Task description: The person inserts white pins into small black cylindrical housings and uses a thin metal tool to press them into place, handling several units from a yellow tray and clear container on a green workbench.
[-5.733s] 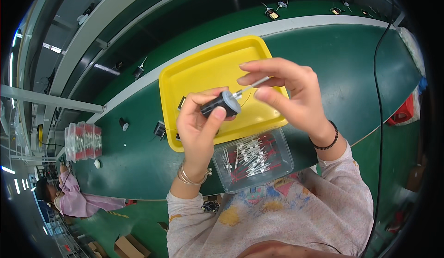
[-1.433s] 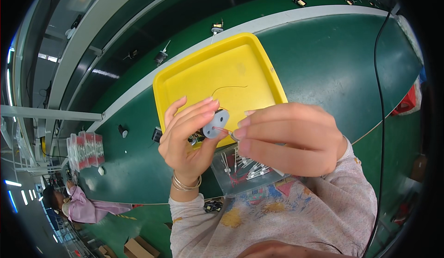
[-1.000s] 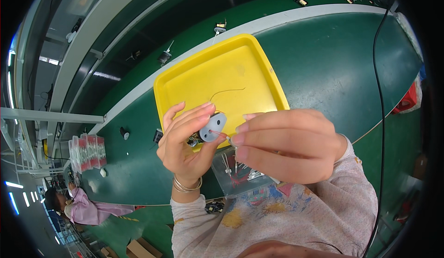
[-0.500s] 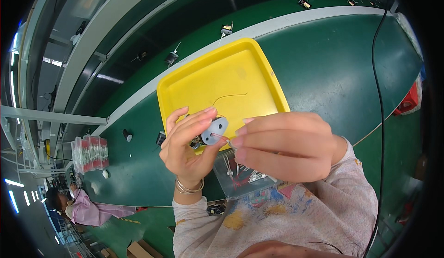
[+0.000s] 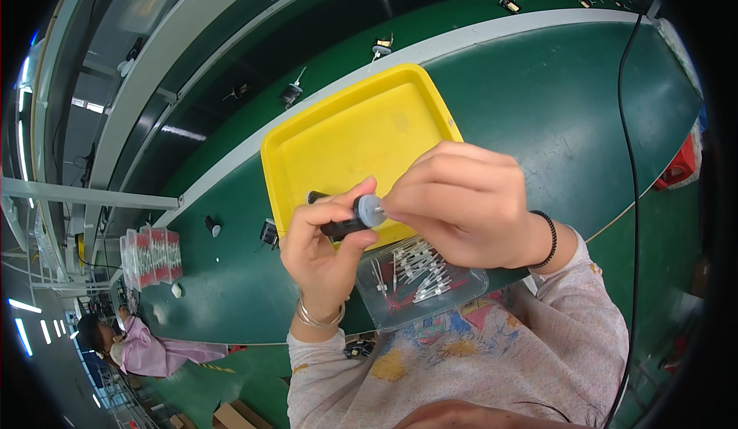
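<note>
My left hand (image 5: 317,248) is closed round a black cylindrical part with a grey round end cap (image 5: 370,211), held above the near edge of the yellow tray. The cap faces right, toward my other hand. Fingers and thumb of my right hand (image 5: 469,206) pinch a thin pale piece (image 5: 380,209) at the middle of the cap; most of it is hidden by the fingertips. Below the hands, a clear plastic box (image 5: 369,315) holds many white tube-like pieces with red wires.
The yellow tray (image 5: 361,114) rests on the green table (image 5: 553,121). Several black-and-grey parts (image 5: 292,91) lie on the green strip behind it. Clear boxes (image 5: 150,256) stand at the left, near a person in pink (image 5: 157,344). A black cable (image 5: 629,137) hangs at the right.
My left hand has turned the part so its cap faces right. My right hand has shifted up and in, uncovering more of the clear box. Parts on the back strip have slid slightly right.
</note>
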Demonstrator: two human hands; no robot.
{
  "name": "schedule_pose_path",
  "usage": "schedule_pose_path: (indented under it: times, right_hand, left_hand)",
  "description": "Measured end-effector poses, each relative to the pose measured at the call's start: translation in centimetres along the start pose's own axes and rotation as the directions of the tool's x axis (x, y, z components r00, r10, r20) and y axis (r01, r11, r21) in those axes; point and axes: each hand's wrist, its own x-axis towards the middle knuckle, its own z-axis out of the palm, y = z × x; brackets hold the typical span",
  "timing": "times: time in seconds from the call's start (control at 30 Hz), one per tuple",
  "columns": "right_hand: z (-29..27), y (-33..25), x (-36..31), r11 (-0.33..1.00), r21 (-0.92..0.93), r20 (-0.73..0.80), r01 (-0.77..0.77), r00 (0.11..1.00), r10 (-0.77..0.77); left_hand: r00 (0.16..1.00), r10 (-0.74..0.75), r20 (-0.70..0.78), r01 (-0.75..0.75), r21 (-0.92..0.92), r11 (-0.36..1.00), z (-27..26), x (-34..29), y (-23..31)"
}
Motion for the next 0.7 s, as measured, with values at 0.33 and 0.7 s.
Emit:
schedule_pose_path:
  times: [0.33,0.7]
  right_hand:
    - [-0.2,0.2,-0.6,0.971,0.091,-0.011,0.221,0.975,-0.221]
    - [1.1,-0.5,-1.0,0.969,0.01,0.006,0.246,0.969,-0.246]
  left_hand:
    - [0.998,-0.064,0.013,0.062,0.075,0.995,0.0,-0.6,2.9]
    - [0.997,0.072,0.03,-0.078,0.363,0.928,-0.6,-1.0,3.2]
